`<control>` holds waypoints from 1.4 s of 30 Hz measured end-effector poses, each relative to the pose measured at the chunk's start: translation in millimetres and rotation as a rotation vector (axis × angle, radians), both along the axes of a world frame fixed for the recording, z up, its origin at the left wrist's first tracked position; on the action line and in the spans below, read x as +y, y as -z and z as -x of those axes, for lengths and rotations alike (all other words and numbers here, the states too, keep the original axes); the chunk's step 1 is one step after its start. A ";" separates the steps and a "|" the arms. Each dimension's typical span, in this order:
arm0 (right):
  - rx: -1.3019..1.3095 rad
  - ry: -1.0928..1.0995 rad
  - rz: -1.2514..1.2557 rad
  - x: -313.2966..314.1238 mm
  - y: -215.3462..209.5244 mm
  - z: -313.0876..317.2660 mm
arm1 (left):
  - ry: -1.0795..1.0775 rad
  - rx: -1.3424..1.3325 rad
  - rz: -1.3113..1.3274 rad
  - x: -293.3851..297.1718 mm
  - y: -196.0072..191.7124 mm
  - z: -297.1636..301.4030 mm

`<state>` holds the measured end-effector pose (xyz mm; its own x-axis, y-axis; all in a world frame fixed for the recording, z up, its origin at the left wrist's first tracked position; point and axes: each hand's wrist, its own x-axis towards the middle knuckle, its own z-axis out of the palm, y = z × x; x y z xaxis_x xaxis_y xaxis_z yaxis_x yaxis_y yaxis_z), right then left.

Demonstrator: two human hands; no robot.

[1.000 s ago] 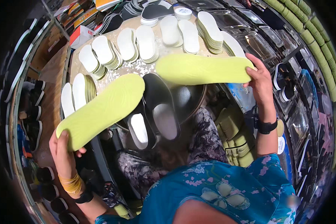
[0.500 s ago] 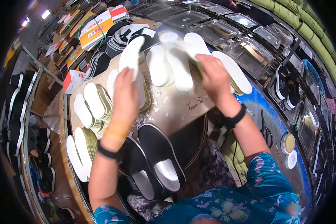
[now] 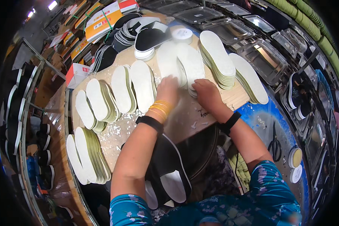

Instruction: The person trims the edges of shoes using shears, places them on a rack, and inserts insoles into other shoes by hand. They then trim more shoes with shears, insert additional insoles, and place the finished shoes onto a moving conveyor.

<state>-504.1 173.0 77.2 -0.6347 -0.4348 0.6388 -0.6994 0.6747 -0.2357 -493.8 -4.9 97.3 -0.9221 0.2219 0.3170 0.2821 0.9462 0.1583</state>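
Two small piles of white insoles lie side by side at the middle of the board; the left insole [image 3: 166, 56] is smeared by motion, the right insole [image 3: 191, 62] shows more clearly. My left hand [image 3: 168, 92] is closed at the heel end of the left one, its fingertips partly hidden. My right hand [image 3: 209, 97] pinches the heel edge of the right one. Green-edged insole stacks stand on either side, such as one stack [image 3: 143, 83] left of my left hand and another stack [image 3: 218, 56] beyond my right. A black shoe [image 3: 169, 162] sits beneath my left forearm.
The board [image 3: 199, 116] carries white scraps. Beyond the piles are a black shoe [image 3: 151, 36] and round white tins [image 3: 182, 34]. Scissors [image 3: 275, 147] and an open round tin [image 3: 295, 157] lie at right. Clear plastic boxes [image 3: 261, 60] line the far right; cartons [image 3: 103, 23] rise far left.
My left hand has moved right, from the left stacks to the middle pile. My right hand has come left and nearer, from the right stack. The insoles they held are now at the middle.
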 end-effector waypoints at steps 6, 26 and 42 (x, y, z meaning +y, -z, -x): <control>-0.017 0.112 -0.192 4.2 -13.1 -8.5 | 0.012 -0.231 -0.173 -20.3 -68.3 -21.7; 0.399 0.073 0.151 35.5 -67.9 -13.3 | -0.239 0.200 -0.112 -39.1 -96.9 -16.4; -0.844 0.012 0.663 129.2 -158.4 -252.0 | -0.777 -0.072 -1.011 -105.5 -171.5 -510.1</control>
<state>-252.1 302.2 235.6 -0.9834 -0.1530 0.0979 -0.1332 0.2407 -0.9614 16.3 -110.4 268.8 -0.7222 -0.6911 -0.0278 -0.3282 0.3071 0.8933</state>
